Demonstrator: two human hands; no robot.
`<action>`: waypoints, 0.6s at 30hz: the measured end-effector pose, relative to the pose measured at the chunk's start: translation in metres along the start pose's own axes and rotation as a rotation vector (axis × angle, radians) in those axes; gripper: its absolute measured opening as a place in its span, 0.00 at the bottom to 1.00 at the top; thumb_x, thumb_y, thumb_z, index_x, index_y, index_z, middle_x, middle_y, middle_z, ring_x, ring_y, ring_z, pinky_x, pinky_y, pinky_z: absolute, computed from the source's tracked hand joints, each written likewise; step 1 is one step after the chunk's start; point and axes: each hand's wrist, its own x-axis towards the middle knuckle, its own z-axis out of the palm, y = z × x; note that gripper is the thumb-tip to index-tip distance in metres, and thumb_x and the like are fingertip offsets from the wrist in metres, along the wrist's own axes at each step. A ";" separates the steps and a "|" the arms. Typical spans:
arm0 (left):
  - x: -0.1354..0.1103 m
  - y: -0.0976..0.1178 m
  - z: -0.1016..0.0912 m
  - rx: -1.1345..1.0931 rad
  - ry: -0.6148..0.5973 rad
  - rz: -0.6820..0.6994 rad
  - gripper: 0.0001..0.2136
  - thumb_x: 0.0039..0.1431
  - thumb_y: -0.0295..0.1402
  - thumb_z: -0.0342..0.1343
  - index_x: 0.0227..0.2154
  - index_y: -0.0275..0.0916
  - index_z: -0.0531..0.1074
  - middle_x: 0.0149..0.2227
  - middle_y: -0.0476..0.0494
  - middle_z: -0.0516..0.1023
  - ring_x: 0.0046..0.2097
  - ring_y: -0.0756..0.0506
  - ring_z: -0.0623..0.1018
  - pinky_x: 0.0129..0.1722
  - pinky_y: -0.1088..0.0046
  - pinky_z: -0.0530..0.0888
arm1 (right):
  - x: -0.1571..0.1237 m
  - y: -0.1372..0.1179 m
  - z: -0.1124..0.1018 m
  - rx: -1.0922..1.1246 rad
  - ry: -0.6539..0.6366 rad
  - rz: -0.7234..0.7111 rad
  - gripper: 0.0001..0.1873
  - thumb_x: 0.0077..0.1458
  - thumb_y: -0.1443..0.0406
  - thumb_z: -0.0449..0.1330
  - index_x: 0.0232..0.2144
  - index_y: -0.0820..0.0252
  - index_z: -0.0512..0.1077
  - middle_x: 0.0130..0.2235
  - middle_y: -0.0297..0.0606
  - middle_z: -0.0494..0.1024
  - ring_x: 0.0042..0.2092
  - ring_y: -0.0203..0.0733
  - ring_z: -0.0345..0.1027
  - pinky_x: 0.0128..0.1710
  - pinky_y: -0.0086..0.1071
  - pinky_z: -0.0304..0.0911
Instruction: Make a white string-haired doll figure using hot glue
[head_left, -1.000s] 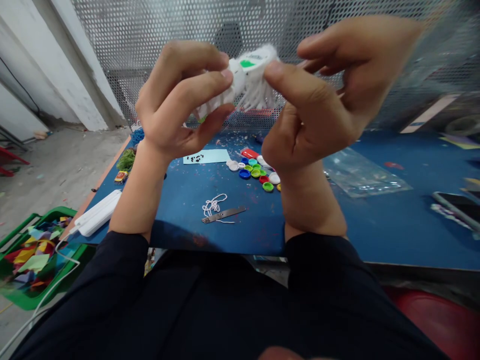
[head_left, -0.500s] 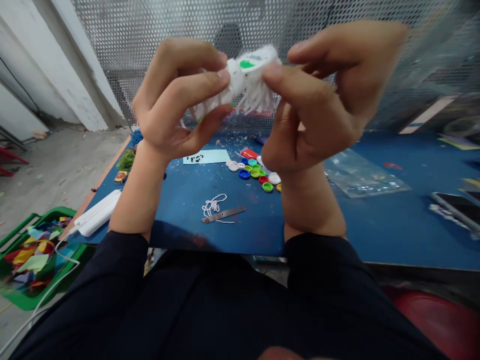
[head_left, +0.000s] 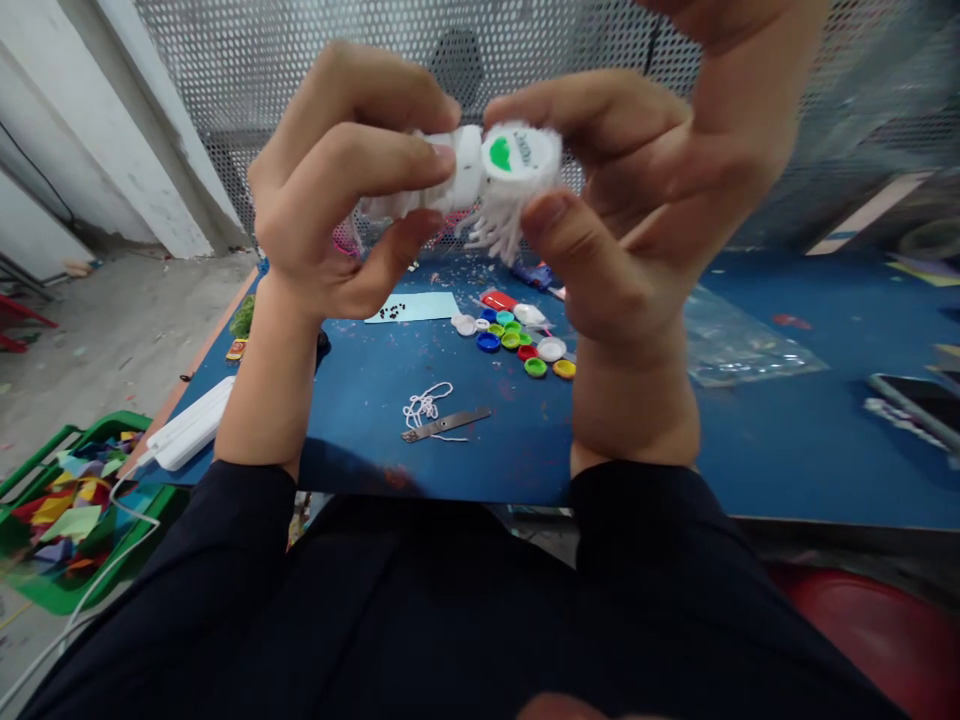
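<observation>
Both my hands are raised above the blue table (head_left: 750, 450) and hold one white object (head_left: 495, 175). It is a row of white bottle caps with short white yarn strands hanging off it; the end cap shows a green mark. My left hand (head_left: 341, 185) is closed round the left part of it. My right hand (head_left: 637, 190) pinches the end cap between thumb and fingers. Below on the table lie a cluster of coloured bottle caps (head_left: 517, 340), a tangle of white string (head_left: 426, 407) and a thin metal strip (head_left: 446, 425).
A pale blue paper (head_left: 412, 307) with small black bits lies at the back. A clear plastic bag (head_left: 739, 340) and a phone (head_left: 919, 405) are on the right. A white power strip (head_left: 187, 425) sits at the left edge, above a green bin (head_left: 56, 520) of paper scraps. Perforated metal panel behind.
My hands have lifted a little and turned the object so the green-marked cap faces me. My right hand's fingers have risen and shifted their pinch on the end cap.
</observation>
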 end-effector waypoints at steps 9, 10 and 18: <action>0.002 -0.004 -0.002 0.045 -0.043 0.024 0.10 0.69 0.46 0.58 0.47 0.52 0.77 0.47 0.56 0.84 0.45 0.45 0.86 0.40 0.63 0.80 | -0.009 -0.014 -0.005 -0.043 -0.067 -0.468 0.36 0.71 0.40 0.52 0.71 0.50 0.64 0.66 0.44 0.59 0.68 0.61 0.72 0.50 0.33 0.79; 0.002 -0.004 -0.002 0.046 -0.047 0.029 0.10 0.68 0.45 0.59 0.47 0.51 0.77 0.48 0.56 0.85 0.45 0.45 0.86 0.40 0.64 0.80 | -0.011 -0.017 -0.003 0.023 -0.030 -0.584 0.33 0.72 0.44 0.55 0.71 0.50 0.62 0.66 0.43 0.59 0.66 0.57 0.75 0.53 0.35 0.78; 0.004 -0.004 -0.004 0.029 -0.053 0.053 0.10 0.68 0.44 0.58 0.45 0.47 0.78 0.47 0.55 0.85 0.45 0.44 0.86 0.42 0.61 0.78 | -0.018 -0.046 -0.015 0.033 -0.193 -0.351 0.32 0.74 0.51 0.56 0.75 0.43 0.55 0.66 0.36 0.66 0.67 0.52 0.73 0.60 0.35 0.75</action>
